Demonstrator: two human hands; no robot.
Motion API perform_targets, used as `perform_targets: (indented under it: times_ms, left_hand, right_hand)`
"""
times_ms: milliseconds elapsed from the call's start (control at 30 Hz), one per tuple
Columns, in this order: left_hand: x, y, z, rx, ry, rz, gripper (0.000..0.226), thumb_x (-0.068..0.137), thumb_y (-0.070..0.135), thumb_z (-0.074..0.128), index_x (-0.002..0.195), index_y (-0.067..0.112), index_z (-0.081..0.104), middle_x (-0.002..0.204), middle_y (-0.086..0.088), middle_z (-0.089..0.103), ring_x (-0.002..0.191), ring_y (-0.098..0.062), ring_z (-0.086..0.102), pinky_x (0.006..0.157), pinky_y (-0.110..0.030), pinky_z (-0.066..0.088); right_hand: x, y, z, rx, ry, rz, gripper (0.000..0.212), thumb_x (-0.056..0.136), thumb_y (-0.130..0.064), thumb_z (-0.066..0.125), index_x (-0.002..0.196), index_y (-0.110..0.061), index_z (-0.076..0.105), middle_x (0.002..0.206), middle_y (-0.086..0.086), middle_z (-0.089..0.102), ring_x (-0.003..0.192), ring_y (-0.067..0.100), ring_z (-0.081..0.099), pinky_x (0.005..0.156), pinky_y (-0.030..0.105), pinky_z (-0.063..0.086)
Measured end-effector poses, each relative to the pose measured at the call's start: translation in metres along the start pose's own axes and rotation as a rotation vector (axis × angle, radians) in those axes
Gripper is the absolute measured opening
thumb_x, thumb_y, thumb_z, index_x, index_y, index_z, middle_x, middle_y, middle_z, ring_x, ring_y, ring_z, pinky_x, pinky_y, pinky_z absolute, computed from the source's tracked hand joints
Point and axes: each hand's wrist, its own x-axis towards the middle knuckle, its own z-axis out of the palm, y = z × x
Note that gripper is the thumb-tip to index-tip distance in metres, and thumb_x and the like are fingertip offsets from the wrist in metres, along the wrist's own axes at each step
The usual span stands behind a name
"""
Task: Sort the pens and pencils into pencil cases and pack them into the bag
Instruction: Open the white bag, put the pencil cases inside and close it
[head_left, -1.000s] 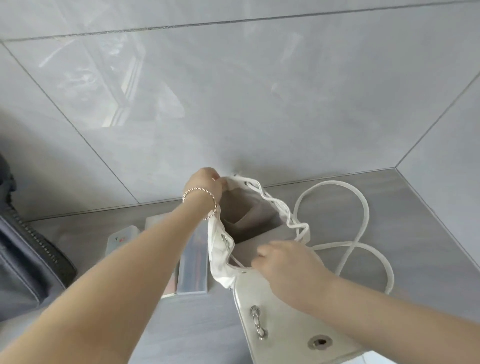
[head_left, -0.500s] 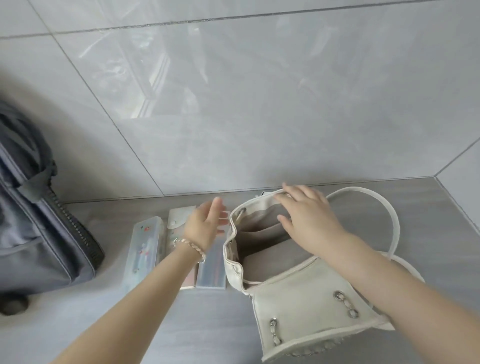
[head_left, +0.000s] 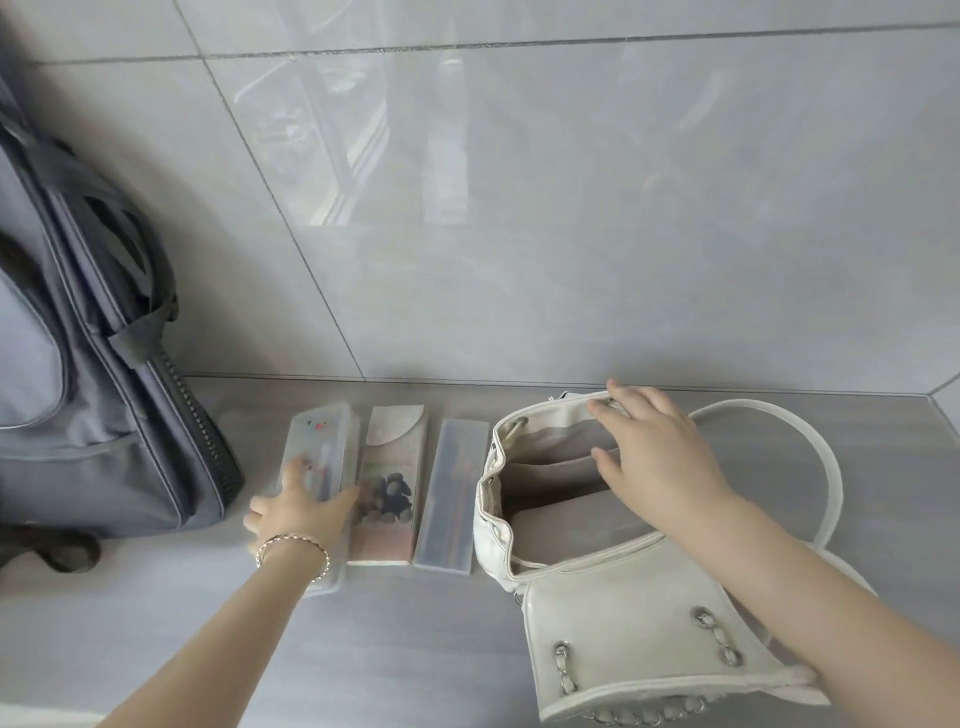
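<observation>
Left hand (head_left: 298, 514) has shifted outward to clasp the clear pencil case (head_left: 324, 447); right hand (head_left: 660, 457), fingers extended, holds back the rim of the white bag (head_left: 639, 639). Bear-print case (head_left: 387, 483) and slim case (head_left: 452, 483) lie between the hands. Risk: a released rim sags, blocking the long case.

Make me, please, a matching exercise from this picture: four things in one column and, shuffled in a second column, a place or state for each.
Things
1. clear pencil case
2. slim frosted case
3. white bag
4. grey backpack

Places or states
A. stands at the far left of the view
B. mouth open, the right hand on its far rim
C. held by the left hand
D. lies untouched, next to the white bag

Pairs: 1-C, 2-D, 3-B, 4-A
</observation>
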Motion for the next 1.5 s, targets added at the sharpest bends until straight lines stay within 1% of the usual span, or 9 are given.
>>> perform_targets:
  times_ms: [167,367,533,700,833,1033,1200,1300,1500]
  left_hand:
    - [-0.054,0.063,-0.036,-0.416,-0.172,0.271,0.082,0.058,0.052,0.073,0.129,0.047,0.032,0.13,-0.009,0.048,0.116,-0.033,0.05,0.1,-0.046,0.042]
    - [-0.125,0.132,-0.034,-0.342,-0.424,0.535,0.097,0.042,0.064,0.067,0.131,0.046,0.03,0.126,-0.003,0.054,0.109,-0.02,0.058,0.097,-0.038,0.047]
    - [-0.155,0.144,0.004,-0.183,-0.48,0.702,0.083,0.063,0.061,0.064,0.134,0.042,0.026,0.119,0.001,0.047,0.099,-0.016,0.049,0.087,-0.026,0.042]
    - [-0.129,0.099,0.021,-0.118,-0.108,0.96,0.03,0.08,0.041,0.052,0.082,0.015,0.067,0.117,-0.009,0.053,0.109,-0.024,0.055,0.091,-0.024,0.043]
    - [-0.12,0.07,0.026,0.207,-0.272,0.748,0.03,0.08,0.018,0.057,0.107,0.031,0.062,0.145,-0.008,0.029,0.127,-0.024,0.038,0.103,-0.027,0.032]
    - [-0.114,0.076,0.028,-0.174,-0.521,0.699,0.08,0.069,-0.022,0.034,0.118,0.038,0.053,0.12,0.006,0.059,0.113,-0.009,0.051,0.09,-0.005,0.035]
    - [-0.114,0.08,0.014,-0.286,-0.612,0.716,0.04,0.079,-0.014,0.051,0.073,0.025,0.05,0.072,0.007,0.054,0.082,-0.018,0.052,0.055,0.005,0.038]
    - [-0.112,0.083,0.001,-0.251,-0.577,0.965,0.048,0.08,0.0,0.063,0.115,0.029,0.051,0.112,0.002,0.063,0.103,-0.004,0.057,0.093,-0.004,0.041]
    - [-0.094,0.08,0.008,-0.193,-0.545,0.923,0.088,0.07,-0.027,0.039,0.113,0.05,0.037,0.14,0.004,0.04,0.126,-0.003,0.04,0.09,0.009,0.027]
  right_hand:
    - [0.002,-0.012,-0.014,0.144,-0.179,0.137,0.064,0.088,-0.056,0.041,0.14,-0.02,0.031,0.154,0.003,0.02,0.143,0.015,0.011,0.115,0.04,0.005]
    - [0.011,-0.026,-0.039,0.843,-0.315,0.265,0.09,0.054,-0.095,0.029,0.122,-0.04,0.052,0.13,-0.006,0.053,0.131,0.014,0.036,0.109,0.044,0.029]
    - [0.003,-0.015,-0.047,1.179,-0.166,0.386,0.019,0.082,-0.041,0.06,0.081,-0.026,0.072,0.079,-0.008,0.073,0.077,0.005,0.068,0.071,0.022,0.051]
    - [-0.004,-0.001,-0.037,1.22,0.041,0.489,0.02,0.078,-0.033,0.061,0.065,-0.018,0.062,0.07,-0.003,0.063,0.07,0.016,0.061,0.064,0.028,0.044]
    - [-0.007,-0.004,-0.038,1.303,0.188,0.359,0.007,0.087,-0.017,0.055,0.083,-0.022,0.059,0.079,-0.009,0.063,0.071,-0.001,0.059,0.062,0.013,0.044]
    - [-0.026,-0.005,-0.018,1.153,0.099,0.064,0.038,0.066,-0.036,0.065,0.1,-0.028,0.049,0.092,-0.023,0.061,0.088,-0.004,0.061,0.08,0.012,0.046]
    - [-0.043,0.0,-0.012,0.442,0.158,-0.405,0.047,0.066,-0.028,0.054,0.109,-0.011,0.05,0.091,0.002,0.067,0.086,0.007,0.051,0.082,0.001,0.033]
    - [-0.046,0.008,-0.019,0.34,0.095,-0.524,0.045,0.068,-0.024,0.052,0.11,-0.007,0.052,0.094,0.007,0.068,0.088,0.012,0.052,0.076,0.015,0.039]
    - [-0.043,0.019,-0.015,0.164,-0.067,-0.314,0.038,0.08,-0.035,0.055,0.115,-0.022,0.046,0.099,-0.011,0.061,0.092,0.007,0.053,0.067,0.032,0.047]
